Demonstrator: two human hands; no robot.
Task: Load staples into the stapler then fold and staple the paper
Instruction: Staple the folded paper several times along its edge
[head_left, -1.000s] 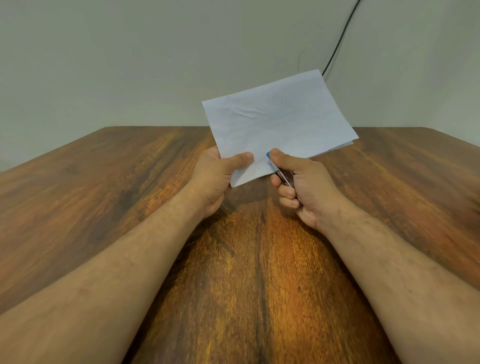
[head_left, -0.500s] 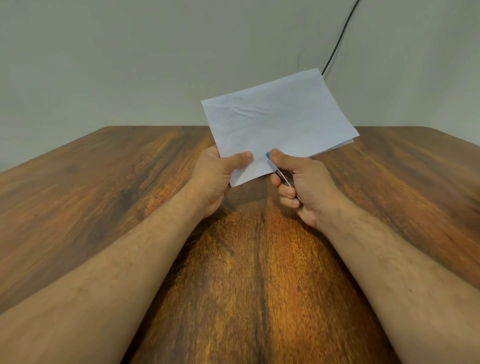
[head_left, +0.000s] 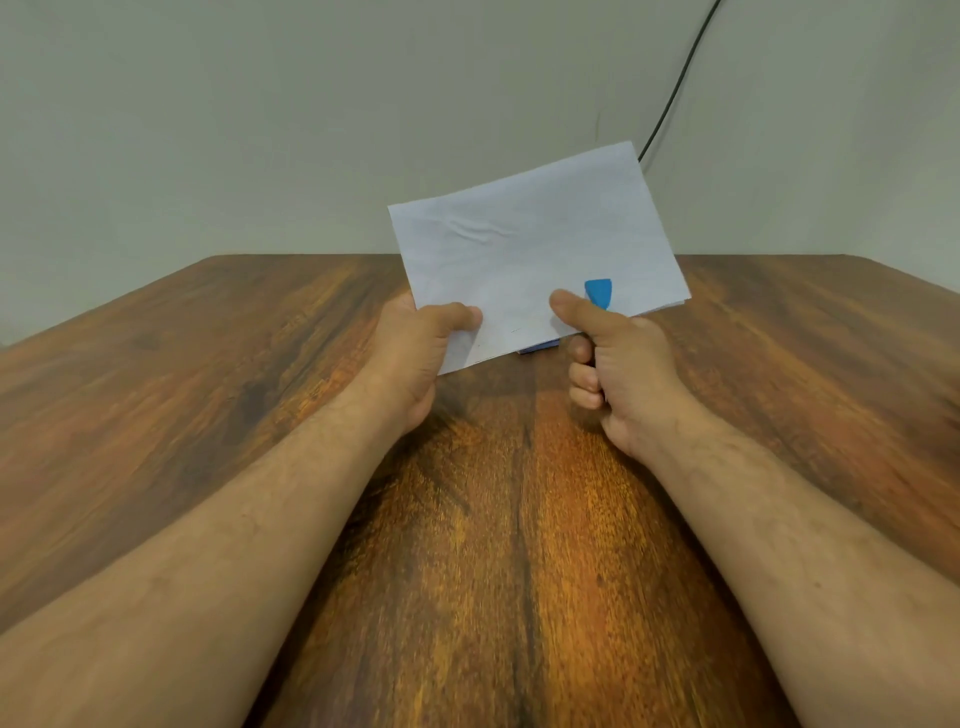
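A folded white paper (head_left: 530, 249) is held up above the wooden table (head_left: 208, 374). My left hand (head_left: 421, 353) pinches its lower left corner, thumb on top. My right hand (head_left: 618, 379) grips a small blue stapler (head_left: 598, 292) whose blue tip lies over the paper's lower right edge, with the thumb pressing next to it. Most of the stapler is hidden inside the fist. A thin staple mark (head_left: 515, 330) shows near the bottom edge between the two thumbs.
A bit of blue (head_left: 537, 347) peeks out under the paper's lower edge; I cannot tell what it is. A dark cable (head_left: 675, 88) runs down the pale wall behind the table.
My right hand has moved the stapler to the right along the paper's lower edge. Its blue tip now lies on top of the sheet. The left hand keeps its hold.
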